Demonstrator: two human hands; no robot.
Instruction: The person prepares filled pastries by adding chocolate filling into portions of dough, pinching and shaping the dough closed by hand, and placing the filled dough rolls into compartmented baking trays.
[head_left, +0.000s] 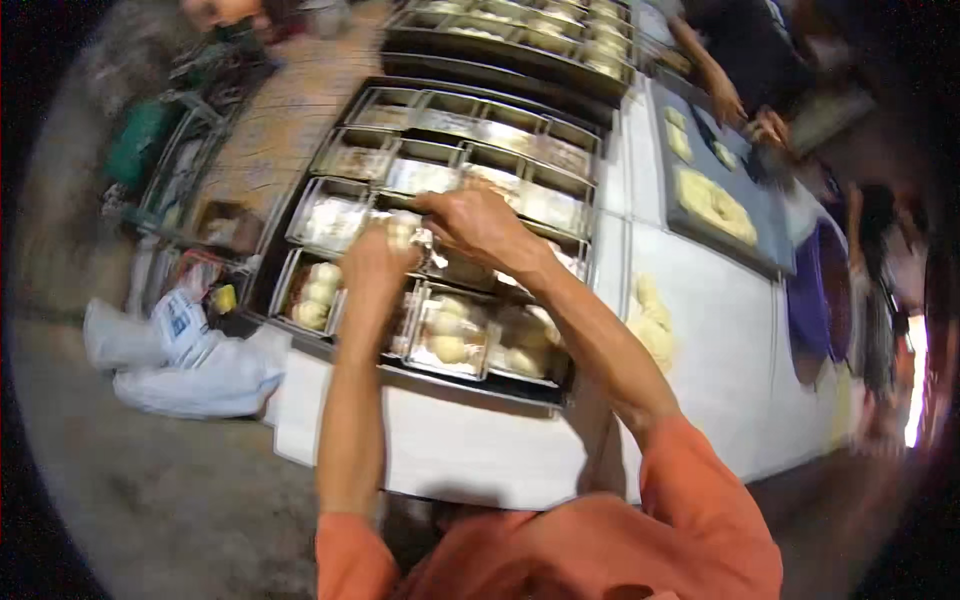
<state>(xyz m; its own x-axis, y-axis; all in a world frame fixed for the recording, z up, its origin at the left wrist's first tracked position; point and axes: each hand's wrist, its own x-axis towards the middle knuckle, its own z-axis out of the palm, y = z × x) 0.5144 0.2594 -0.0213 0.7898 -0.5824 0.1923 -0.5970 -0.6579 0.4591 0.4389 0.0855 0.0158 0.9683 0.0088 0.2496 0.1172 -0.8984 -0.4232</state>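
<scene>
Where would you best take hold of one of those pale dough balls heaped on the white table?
Probably a top dough ball, pinched lightly at its rounded sides from above. The heap lies open on the white table with nothing over it, and the soft lumps touch, so a low sideways approach would push the neighbours.

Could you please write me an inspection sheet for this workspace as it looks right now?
Surface: white table, partly bare, loose dough pieces at its middle.
Job's things: large dark tray of metal loaf tins; the near tins hold dough balls, the far ones look unfilled.
Clutter: white sacks on the floor at left.
Grippers: left hand holds a dough ball; right hand is on it, over the tins.
Cables: nothing seen.
Surroundings: another person's hands at a blue board with dough; a second tin tray beyond.
</scene>
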